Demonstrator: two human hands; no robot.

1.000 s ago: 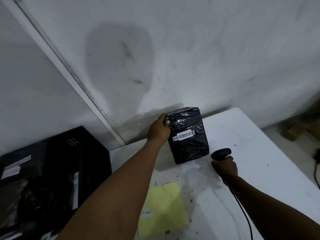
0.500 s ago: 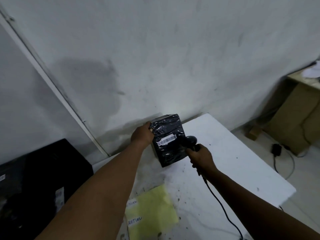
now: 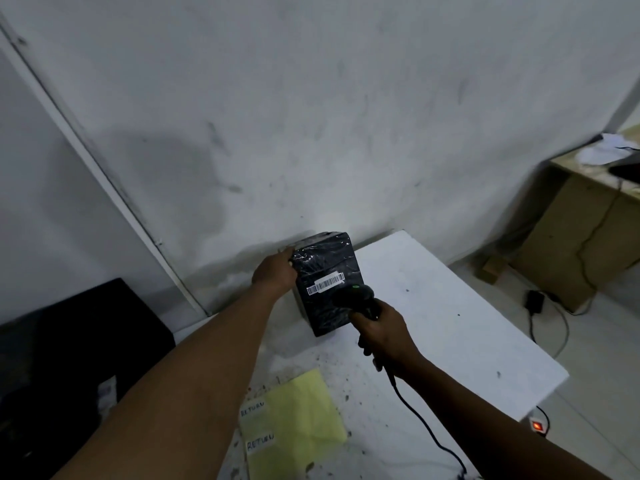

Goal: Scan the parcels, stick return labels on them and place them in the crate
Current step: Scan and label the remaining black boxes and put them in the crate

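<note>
- Left hand point(image 3: 275, 273) gripping the black-wrapped parcel point(image 3: 327, 282) by its far-left top edge, thumb on the near face, other fingers hidden behind.
- Parcel standing tilted at the far end of the white table point(image 3: 450, 327), barcode label point(image 3: 325, 283) facing the camera.
- Right hand point(image 3: 382, 332) curled tight round the scanner point(image 3: 353, 296), green light on, nose just beside the barcode.
- Two "RETURN" labels point(image 3: 259, 427) on a yellow sheet point(image 3: 298, 424), near-left.
- Black crate point(image 3: 69, 358) left of the table.

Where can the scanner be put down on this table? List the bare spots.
Bare: the white table right of the black parcel and the right hand, out to its right edge. Crowded: the near left, with the yellow sheet, its return labels and the scanner cable.
</note>
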